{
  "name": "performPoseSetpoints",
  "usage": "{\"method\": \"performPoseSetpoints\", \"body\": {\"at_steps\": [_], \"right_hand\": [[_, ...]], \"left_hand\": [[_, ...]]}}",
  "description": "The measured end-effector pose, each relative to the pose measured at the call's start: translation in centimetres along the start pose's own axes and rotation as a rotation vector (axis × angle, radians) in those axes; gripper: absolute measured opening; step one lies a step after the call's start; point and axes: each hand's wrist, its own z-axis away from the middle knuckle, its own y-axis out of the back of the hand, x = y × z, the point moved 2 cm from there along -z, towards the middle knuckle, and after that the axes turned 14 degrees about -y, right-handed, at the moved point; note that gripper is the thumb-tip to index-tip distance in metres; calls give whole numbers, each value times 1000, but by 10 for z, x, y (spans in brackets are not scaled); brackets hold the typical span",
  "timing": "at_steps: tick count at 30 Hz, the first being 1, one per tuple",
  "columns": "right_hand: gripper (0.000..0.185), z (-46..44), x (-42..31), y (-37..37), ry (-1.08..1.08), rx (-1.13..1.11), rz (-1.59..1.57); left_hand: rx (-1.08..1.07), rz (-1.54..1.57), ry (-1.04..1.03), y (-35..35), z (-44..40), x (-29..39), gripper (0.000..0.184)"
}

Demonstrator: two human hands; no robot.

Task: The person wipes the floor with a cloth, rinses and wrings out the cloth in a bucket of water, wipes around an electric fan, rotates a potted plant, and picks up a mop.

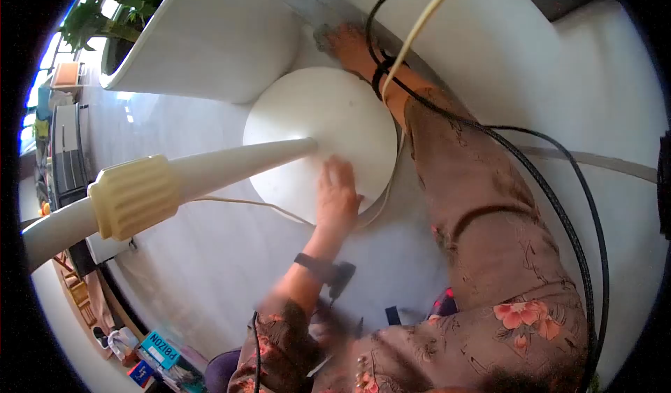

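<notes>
My left hand [337, 191], slightly blurred, lies on the white round base [356, 124] with its fingers toward the foot of the pole. The thumb is out to the right, and nothing shows in the hand. From the base a white pole [237, 167] runs to the lower left, with a ribbed cream collar [136, 197] around it. A dark band with a device [325, 270] is on my left wrist. My right hand is not in view.
Black cables [552, 187] and a cream cord [423, 22] cross in front of my leg [489, 204]. A large white planter [210, 36] stands beyond the base. Boxes [161, 349] are at the lower left, near another person's leg [99, 301].
</notes>
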Motion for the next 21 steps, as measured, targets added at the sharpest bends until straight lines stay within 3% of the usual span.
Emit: {"method": "performPoseSetpoints", "body": {"at_steps": [8,10,12,15,16,18,20,21], "right_hand": [[27,67,67,70,-16,-439,-404],[28,112,88,99,-180,-642,-300],[30,160,110,118,-322,-750,-445],[27,202,127,142,-213,-931,-144],[27,209,126,145,-223,-936,-140],[24,206,125,143,-411,-695,-327],[20,166,109,137,-230,-436,-324],[20,154,97,141,-254,-445,-329]], "left_hand": [[29,-36,-37,4,4,2,76],[40,-27,-33,1,8,3,76],[46,-9,-39,-1,12,9,75],[56,-31,-65,4,18,13,76],[46,-31,-59,3,20,15,75],[36,-29,-62,-1,23,18,75],[28,-85,-53,-3,28,19,73],[10,-87,-71,-4,30,16,73]]}}
